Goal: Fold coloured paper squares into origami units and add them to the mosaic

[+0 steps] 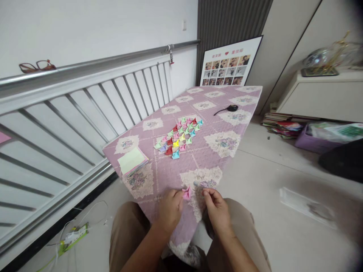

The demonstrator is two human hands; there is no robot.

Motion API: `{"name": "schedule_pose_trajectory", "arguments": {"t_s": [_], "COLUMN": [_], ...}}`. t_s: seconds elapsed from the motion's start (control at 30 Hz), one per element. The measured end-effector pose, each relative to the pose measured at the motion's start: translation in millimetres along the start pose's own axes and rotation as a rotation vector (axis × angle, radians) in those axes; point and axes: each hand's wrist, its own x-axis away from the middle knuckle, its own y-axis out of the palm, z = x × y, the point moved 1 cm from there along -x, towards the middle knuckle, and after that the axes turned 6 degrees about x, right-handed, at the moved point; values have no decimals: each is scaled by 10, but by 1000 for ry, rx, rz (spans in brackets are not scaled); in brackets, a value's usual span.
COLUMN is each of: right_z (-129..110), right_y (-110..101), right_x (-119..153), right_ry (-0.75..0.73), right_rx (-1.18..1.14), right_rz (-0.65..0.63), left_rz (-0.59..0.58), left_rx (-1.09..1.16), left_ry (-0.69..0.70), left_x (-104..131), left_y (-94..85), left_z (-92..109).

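Between thumb and fingers, my left hand [171,209] pinches a small pink folded-paper piece [186,193] by its left side, close over the near end of the table. To its right, my right hand [217,207] is curled with thumb and fingertips together; whether anything tiny is in that pinch I cannot make out. Farther up the cloth stand several rows of folded-paper pieces [176,143] in red, yellow, green, blue and pink. At the left table edge lies a stack of coloured paper squares [132,160], pale green on top.
A purple flowered tablecloth [181,166] covers the table. A black coiled item [232,108] with a tail lies toward its far right. The white radiator [85,109] runs along the left side. Below it, a power strip [74,237] with cables sits on the floor.
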Motion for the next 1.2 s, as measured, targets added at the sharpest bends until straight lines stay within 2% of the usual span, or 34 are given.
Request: {"name": "schedule_pose_trajectory", "arguments": {"t_s": [0.1,0.23,0.33,0.47,0.6,0.7,0.9,1.1,1.2], "right_z": [55,48,2,-30,-49,-88,-153,-272,-300], "right_y": [16,25,12,8,28,46,118,318,417], "right_x": [-41,-67,-74,-81,-75,-69,-103,-243,-321], "right_ry": [-1,-28,-41,-46,-88,-176,-355,-438,-446], "right_rx": [9,51,71,78,129,208,388,545,639], "right_rz": [13,8,5,-8,-22,-38,-77,-159,-149], "left_rz": [61,39,61,137,184,167,196,173,180], "left_rx": [-42,-86,-16,82,-64,-141,-266,-274,-265], "left_ry": [-38,-100,-81,-176,-251,-316,-368,-392,-387], "left_x": [-357,-669,-695,-696,-835,-950,-1015,-1035,-1052], "left_y": [8,75,121,50,-103,-119,8,-14,-21], "left_z": [59,154,134,-135,-491,-630,-589,-564,-568]}}
